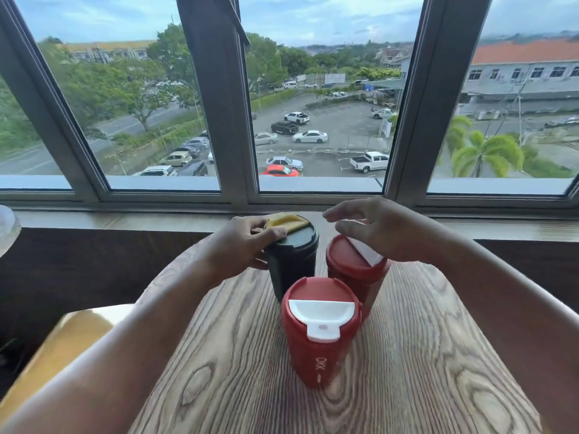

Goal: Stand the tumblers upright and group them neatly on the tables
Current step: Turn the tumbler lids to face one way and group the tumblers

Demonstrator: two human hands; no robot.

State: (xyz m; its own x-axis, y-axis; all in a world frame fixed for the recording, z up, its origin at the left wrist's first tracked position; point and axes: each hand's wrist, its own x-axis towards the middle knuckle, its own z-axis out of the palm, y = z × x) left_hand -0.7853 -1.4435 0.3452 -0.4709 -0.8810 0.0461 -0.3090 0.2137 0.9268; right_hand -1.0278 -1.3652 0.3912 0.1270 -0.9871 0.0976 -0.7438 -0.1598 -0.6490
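Note:
Three tumblers stand upright close together on the wooden table (407,355). A dark green tumbler (294,264) with a yellow lid flap is at the back left; my left hand (241,242) grips its rim and side. A red tumbler (354,270) with a white flap stands at the back right. My right hand (376,230) hovers just above its lid, fingers spread, holding nothing. A second red tumbler (319,333) with a white flap stands nearest to me, in front of the other two.
The table's far edge meets a wooden window ledge (125,220) below a large window (313,120). A yellowish seat (62,339) lies low at the left. A clear rounded object (7,227) shows at the left frame edge.

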